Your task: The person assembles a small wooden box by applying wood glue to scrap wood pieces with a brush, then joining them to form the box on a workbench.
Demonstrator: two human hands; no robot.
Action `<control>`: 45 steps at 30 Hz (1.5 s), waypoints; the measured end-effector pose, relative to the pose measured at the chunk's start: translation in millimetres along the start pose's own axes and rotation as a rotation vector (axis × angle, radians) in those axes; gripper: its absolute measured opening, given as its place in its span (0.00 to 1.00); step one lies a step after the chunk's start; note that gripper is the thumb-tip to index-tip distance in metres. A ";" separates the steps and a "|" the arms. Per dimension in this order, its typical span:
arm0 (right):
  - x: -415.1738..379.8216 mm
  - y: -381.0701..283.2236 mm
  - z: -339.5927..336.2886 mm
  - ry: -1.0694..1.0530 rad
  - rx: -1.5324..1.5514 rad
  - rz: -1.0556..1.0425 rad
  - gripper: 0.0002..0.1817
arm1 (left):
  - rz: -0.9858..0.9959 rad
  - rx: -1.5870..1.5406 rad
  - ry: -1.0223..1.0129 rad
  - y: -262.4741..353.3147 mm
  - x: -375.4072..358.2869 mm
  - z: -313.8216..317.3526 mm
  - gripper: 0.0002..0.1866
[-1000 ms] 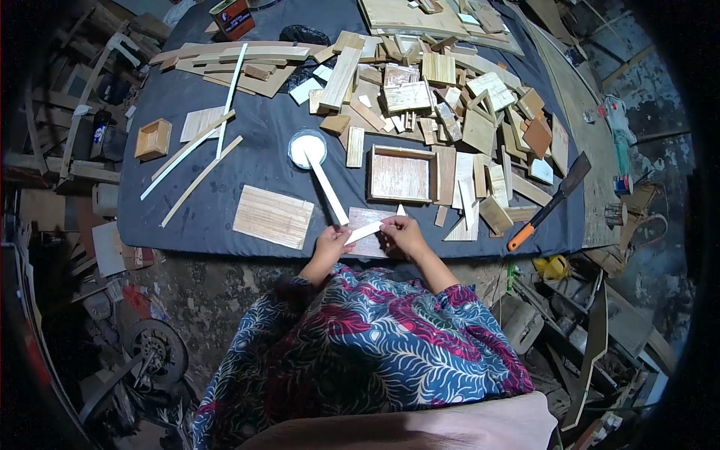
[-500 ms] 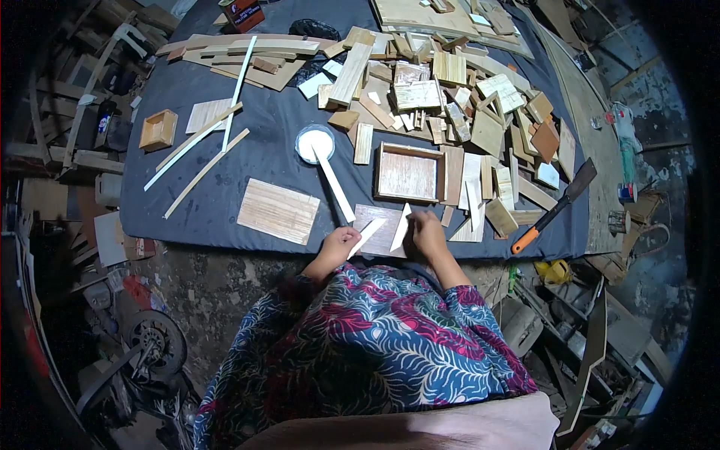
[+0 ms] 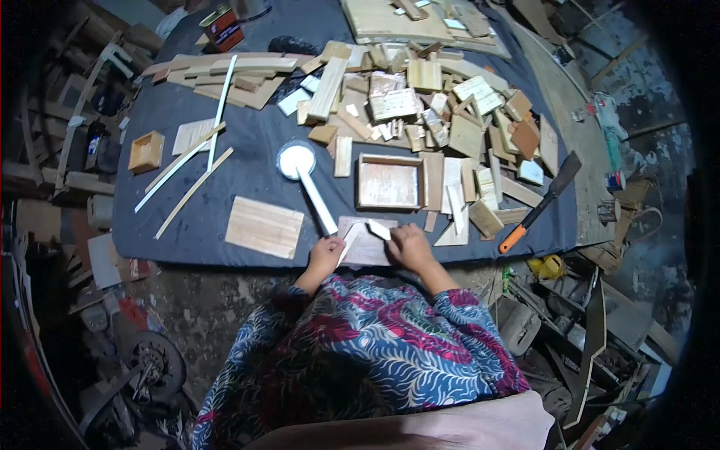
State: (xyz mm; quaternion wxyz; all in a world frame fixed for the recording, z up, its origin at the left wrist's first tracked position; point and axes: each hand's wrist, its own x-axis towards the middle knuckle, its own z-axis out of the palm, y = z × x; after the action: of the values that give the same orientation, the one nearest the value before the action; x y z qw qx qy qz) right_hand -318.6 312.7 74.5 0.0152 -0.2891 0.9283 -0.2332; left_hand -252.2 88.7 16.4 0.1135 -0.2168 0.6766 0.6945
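A small wooden panel (image 3: 365,247) lies at the near edge of the dark cloth-covered table (image 3: 247,169). My left hand (image 3: 327,253) holds a thin pale wood strip (image 3: 347,241) against the panel's left side. My right hand (image 3: 409,244) holds a second short pale strip (image 3: 378,229) over the panel's upper right. Just behind the panel sits a shallow wooden tray (image 3: 388,182). A white flat stick (image 3: 316,197) rests in a round white glue dish (image 3: 295,160) to the left.
A flat wood board (image 3: 264,226) lies left of my hands. Long thin slats (image 3: 182,161) and a small open box (image 3: 145,151) sit further left. Several wood offcuts (image 3: 442,112) pile up behind. An orange-handled scraper (image 3: 538,204) lies at the right edge.
My right hand turned its short strip from upright to lying across the panel's top right. My left hand brought its strip to the panel's left edge. The view shifted slightly.
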 end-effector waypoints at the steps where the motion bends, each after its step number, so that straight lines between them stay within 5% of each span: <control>1: -2.1 0.6 7.4 0.057 0.063 0.045 0.10 | -0.024 0.026 -0.001 5.6 -0.9 1.5 0.08; 10: 6.1 -26.7 4.7 -0.101 0.195 0.400 0.11 | 0.105 0.244 0.052 29.6 -11.9 12.5 0.08; 15: 8.4 -26.8 12.2 -0.068 0.067 0.387 0.12 | 0.160 0.365 0.134 34.6 -12.6 12.7 0.09; 17: 5.8 -24.7 13.3 -0.072 0.062 0.399 0.13 | 0.339 0.586 0.151 35.7 -10.9 11.0 0.09; 27: -2.4 -19.0 17.4 0.004 0.096 0.354 0.13 | 0.392 0.843 0.196 51.2 -23.8 14.7 0.10; 45: -6.1 -20.4 15.8 -0.051 0.120 0.348 0.12 | 0.355 0.840 0.188 51.0 -20.9 18.9 0.11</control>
State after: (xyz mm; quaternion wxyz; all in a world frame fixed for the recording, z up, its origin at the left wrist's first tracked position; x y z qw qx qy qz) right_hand -300.1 294.6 68.8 0.0960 -0.1287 0.9480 -0.2747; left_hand -259.6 107.2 71.1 0.0090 -0.0953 0.9333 0.3462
